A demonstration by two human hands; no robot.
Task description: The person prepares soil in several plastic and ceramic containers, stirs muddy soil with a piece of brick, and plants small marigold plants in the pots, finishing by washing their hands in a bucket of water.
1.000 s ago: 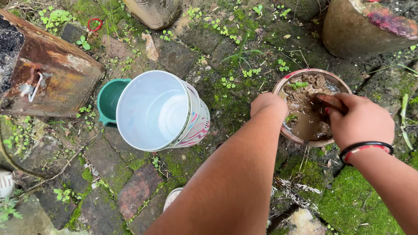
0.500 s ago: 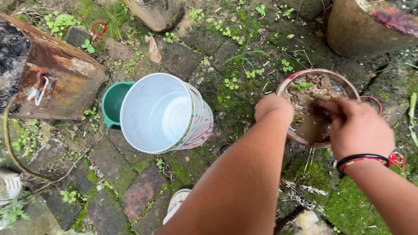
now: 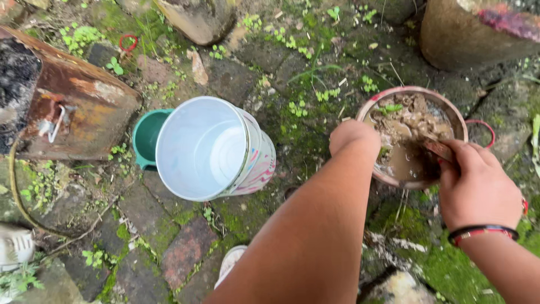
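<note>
Two bare forearms are reaching forward over mossy brick paving. Nearest, the right hand (image 3: 478, 186), wearing a black and red bangle (image 3: 481, 232) at the wrist, is closing its fingers around a muddy stick-like tool (image 3: 439, 149). This tool's long axis is running from the hand up and to the left, its far end pointing down into a round metal bowl (image 3: 460, 121) of brown muddy water, soil lumps and a few green leaves. The left hand (image 3: 353, 138) is resting curled at the bowl's near left rim, seeming to grip the edge, though its fingers are hidden. Left of the bowl, a white bucket (image 3: 205, 147) with a pink patterned side is standing tilted, its mouth facing the camera, with a green mug (image 3: 147, 135) just behind. Farther off, a rusty metal box (image 3: 84, 107) is lying at left
</note>
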